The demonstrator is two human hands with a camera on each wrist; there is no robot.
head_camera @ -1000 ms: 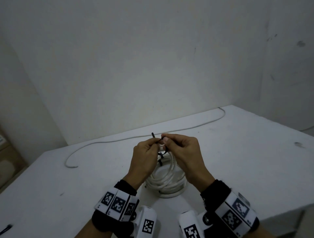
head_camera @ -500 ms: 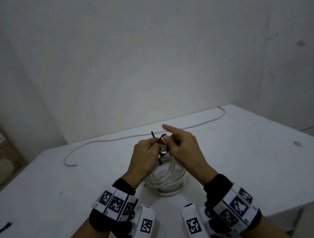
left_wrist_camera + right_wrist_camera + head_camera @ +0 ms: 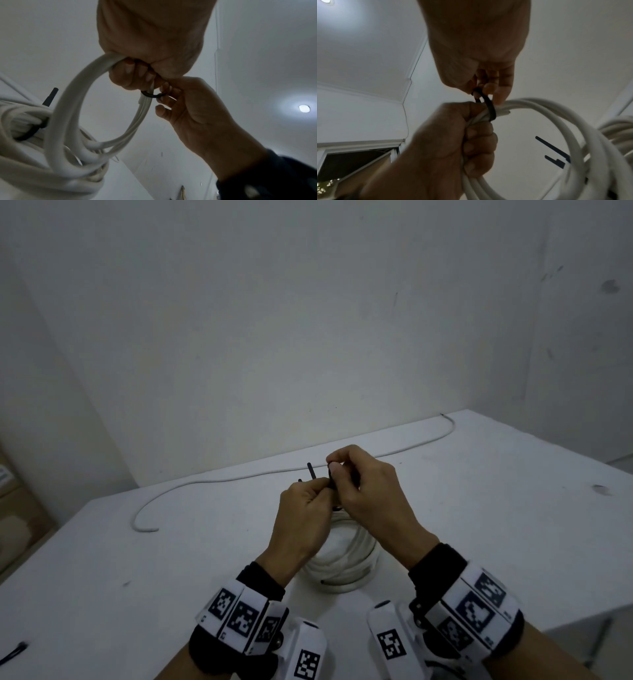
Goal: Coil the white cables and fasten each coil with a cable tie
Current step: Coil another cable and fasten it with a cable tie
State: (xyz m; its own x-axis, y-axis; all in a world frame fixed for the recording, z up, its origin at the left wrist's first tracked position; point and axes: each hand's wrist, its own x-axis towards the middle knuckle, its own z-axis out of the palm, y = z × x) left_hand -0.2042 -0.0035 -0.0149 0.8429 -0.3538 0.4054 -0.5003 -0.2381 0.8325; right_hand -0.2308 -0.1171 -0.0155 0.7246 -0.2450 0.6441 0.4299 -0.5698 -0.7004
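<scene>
Curled back in since a moment ago, the right hand's (image 3: 368,494) forefinger now joins the thumb pinching the black cable tie (image 3: 489,106) looped round the white coil (image 3: 72,121), whose strands the left hand (image 3: 303,511) grips in a closed fist just beside it.

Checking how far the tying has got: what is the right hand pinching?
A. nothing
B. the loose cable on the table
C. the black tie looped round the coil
C: the right hand pinches the black tie wrapped round the coil that the left hand grips.
</scene>
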